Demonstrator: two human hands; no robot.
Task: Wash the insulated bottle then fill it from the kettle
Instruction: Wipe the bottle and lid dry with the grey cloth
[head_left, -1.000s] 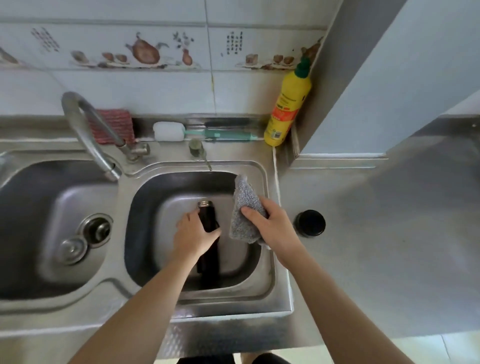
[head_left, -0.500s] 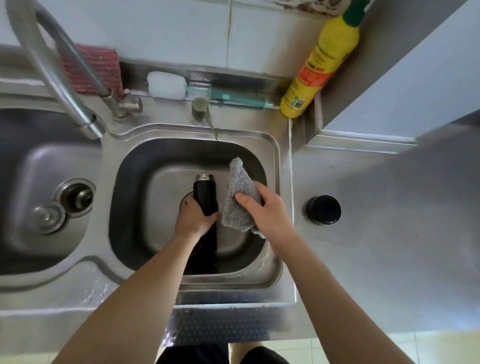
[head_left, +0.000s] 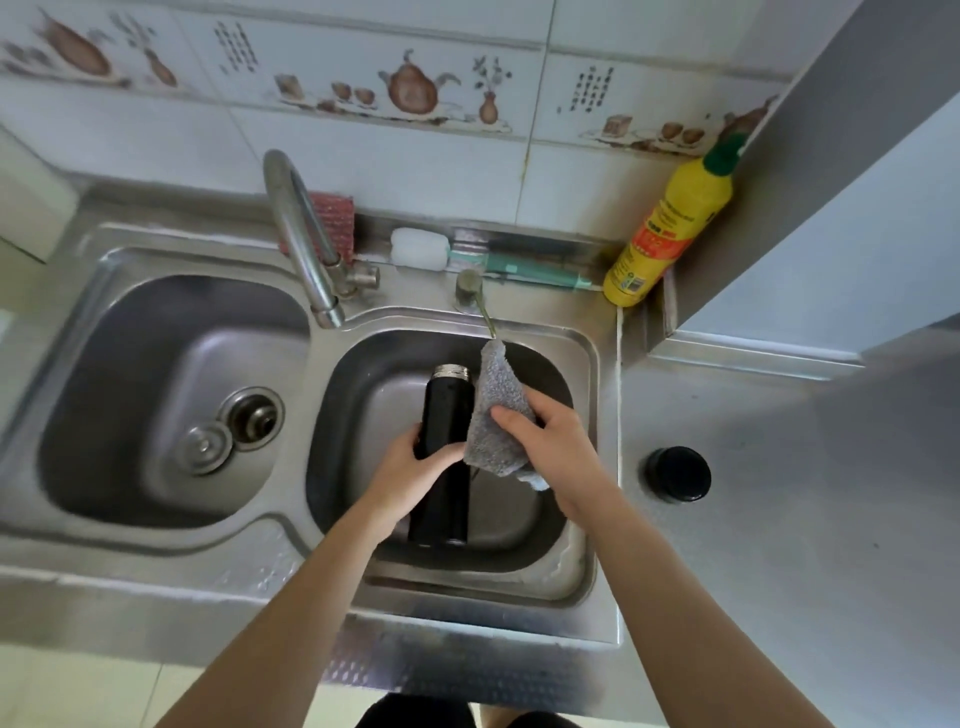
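A black insulated bottle (head_left: 445, 415) with a bare metal threaded neck lies lengthwise over the right sink basin (head_left: 582, 364), its mouth pointing toward the wall. My left hand (head_left: 415, 473) grips its middle from the left. My right hand (head_left: 550, 441) holds a grey cloth (head_left: 496, 410) against the bottle's right side. The bottle's black lid (head_left: 677, 474) stands on the steel counter to the right of the basin. No kettle is in view.
A curved tap (head_left: 301, 239) hangs over the divider between the left basin (head_left: 130, 364) and the right one. A yellow detergent bottle (head_left: 670, 223), a white brush with a green handle (head_left: 421, 248) and a red scourer (head_left: 332, 208) sit on the back ledge.
The view has tilted up and shifted, showing more wall. The cloth stays pressed to the bottle's right side, and my left hand keeps its grip on the bottle's middle.
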